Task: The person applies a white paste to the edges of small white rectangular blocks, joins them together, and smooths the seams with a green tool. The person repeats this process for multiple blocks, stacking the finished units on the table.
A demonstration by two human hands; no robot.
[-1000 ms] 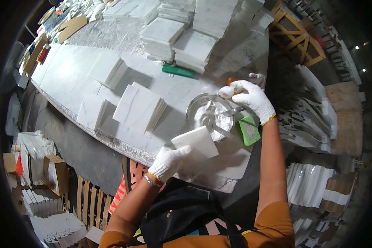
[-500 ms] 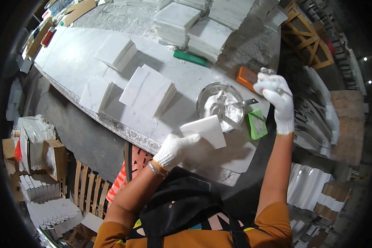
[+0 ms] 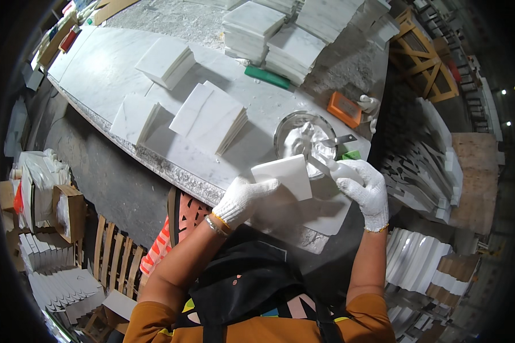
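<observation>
The left hand (image 3: pixel 243 200), in a white knit glove, pinches the near left edge of a white tile (image 3: pixel 286 177) between thumb and fingers, holding it above the table in front of the bowl. The gloved right hand (image 3: pixel 365 191) is curled, fingers drawn toward the thumb, around a pale object (image 3: pixel 344 171) whose kind cannot be told against the glove. Just beyond the tile, a metal bowl (image 3: pixel 277 135) holds white paste and a scraper (image 3: pixel 345 139). A bright green block (image 3: pixel 352 155) shows only partly behind the right hand, so its face cannot be read. Farther off lie an orange block (image 3: pixel 344 109) and a dark green bar (image 3: pixel 267 76), near stacked marble tiles (image 3: pixel 254 23). Smaller tile groups stand to the left on the table (image 3: pixel 100 63). The black apron (image 3: pixel 243 294) carries a small reddish mark, too tiny to read.
</observation>
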